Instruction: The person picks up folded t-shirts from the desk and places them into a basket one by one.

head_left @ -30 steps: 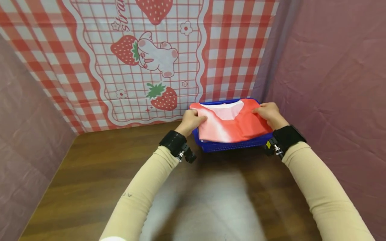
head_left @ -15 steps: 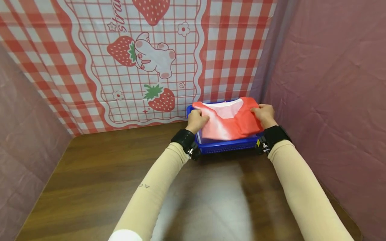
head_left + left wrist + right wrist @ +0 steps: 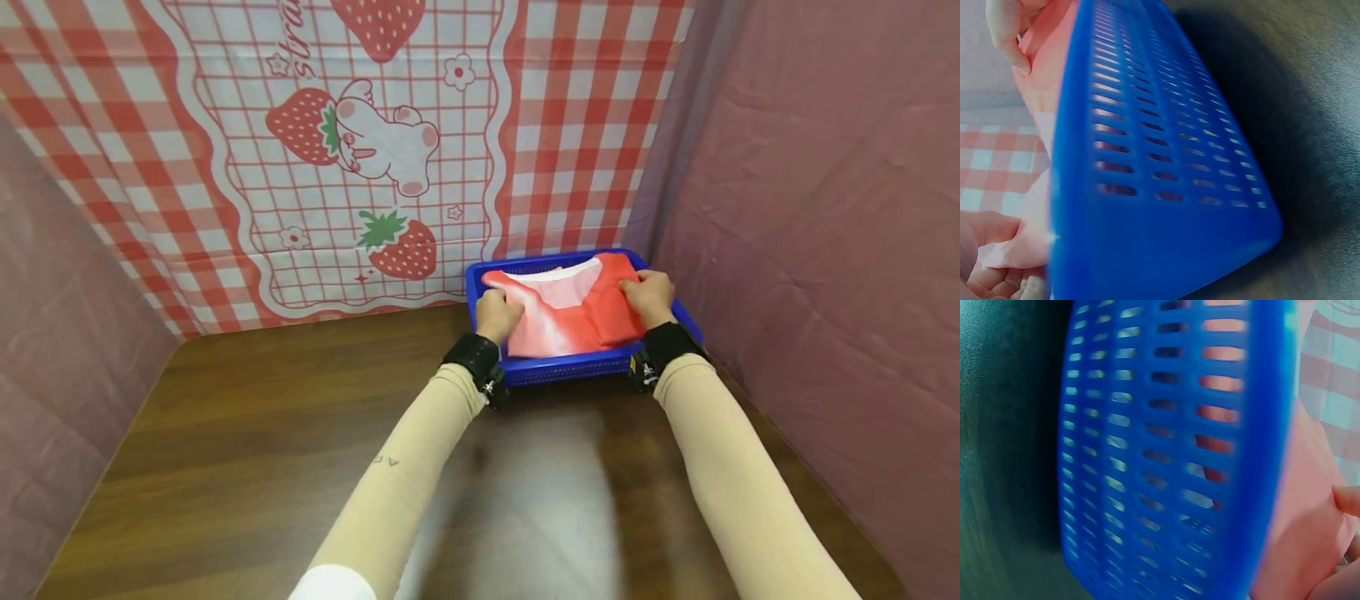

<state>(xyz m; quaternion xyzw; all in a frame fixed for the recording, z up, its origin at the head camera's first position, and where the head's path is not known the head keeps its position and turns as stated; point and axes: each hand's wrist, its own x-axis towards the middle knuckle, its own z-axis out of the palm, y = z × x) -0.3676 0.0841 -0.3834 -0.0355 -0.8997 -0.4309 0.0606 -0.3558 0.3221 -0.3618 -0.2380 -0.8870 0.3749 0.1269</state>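
Note:
A folded red and pink shirt (image 3: 577, 321) with a pale, white-edged neckline lies within the rim of a blue plastic basket (image 3: 573, 369). My left hand (image 3: 498, 317) pinches the shirt's left side between thumb and fingers, which the left wrist view shows on the fabric near the basket wall (image 3: 1147, 250). On the opposite side, my right hand (image 3: 649, 296) grips the shirt's right edge, thumb on top. In the right wrist view the slotted basket wall (image 3: 1172, 450) hides much of the cloth, and pink fabric (image 3: 1310, 506) shows beyond it.
The basket stands on a brown wooden table (image 3: 300, 450), in its back right corner. Behind it hangs a red checked strawberry cloth (image 3: 570, 167). Pink curtains (image 3: 817, 250) close off the right and left sides.
Both hands have lowered the shirt into the basket and drawn a little closer together. More of the basket's rim shows around the cloth now.

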